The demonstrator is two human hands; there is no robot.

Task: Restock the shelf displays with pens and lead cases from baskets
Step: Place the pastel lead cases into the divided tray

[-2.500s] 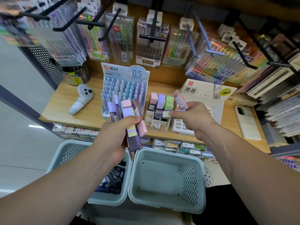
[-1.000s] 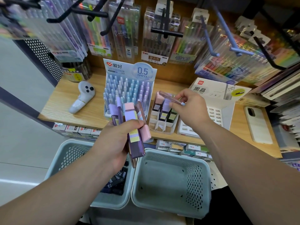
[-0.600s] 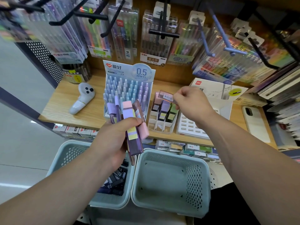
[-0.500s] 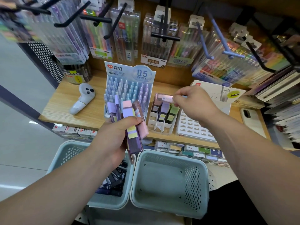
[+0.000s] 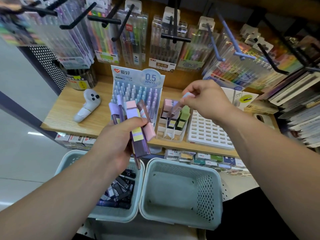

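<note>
**Containers**
- Pen display box (image 5: pixel 138 94), marked 0.5 mm: upright pens in rows, blue to lilac.
- Divided tray (image 5: pixel 170 134), just right of the display box: standing lead cases with pink, lilac and green caps. The front sections show white dividers.
- White grid box (image 5: pixel 207 130), further right of the display box, touching the tray.
- Left basket (image 5: pixel 140 184), below and in front of the display box: dark lead cases (image 5: pixel 119 189) lying loose.
- Right basket (image 5: pixel 181 161), touching the left basket: perforated walls and floor in view.

**Hands**
- Left hand (image 5: pixel 121 135), in front of the display box: fingers and thumb clasp a fan of pastel-capped lead cases (image 5: pixel 136 122).
- Right hand (image 5: pixel 206 99), right of the display box: fingertips pinch 1 blue-capped lead case (image 5: pixel 176 108), tilted, with its lower end among the tray's standing cases.

**Surface and room**
- Wooden shelf (image 5: pixel 69 110) carries the display box, tray and grid box.
- White controller (image 5: pixel 86 108), left of the display box. Dark jar (image 5: pixel 81 80), behind it.
- Hanging pen packs (image 5: pixel 162 47) on pegs above the display box.
- Small boxes (image 5: pixel 199 158) on a lower shelf, below the display box.
- Pale floor (image 5: pixel 26 153), far left.

**Hard to make out**
- Whether the pinched case is seated in a section: cannot tell.
- Number of cases in the fan: unclear, as they overlap.
- Upper left pen packs are blurred.
</note>
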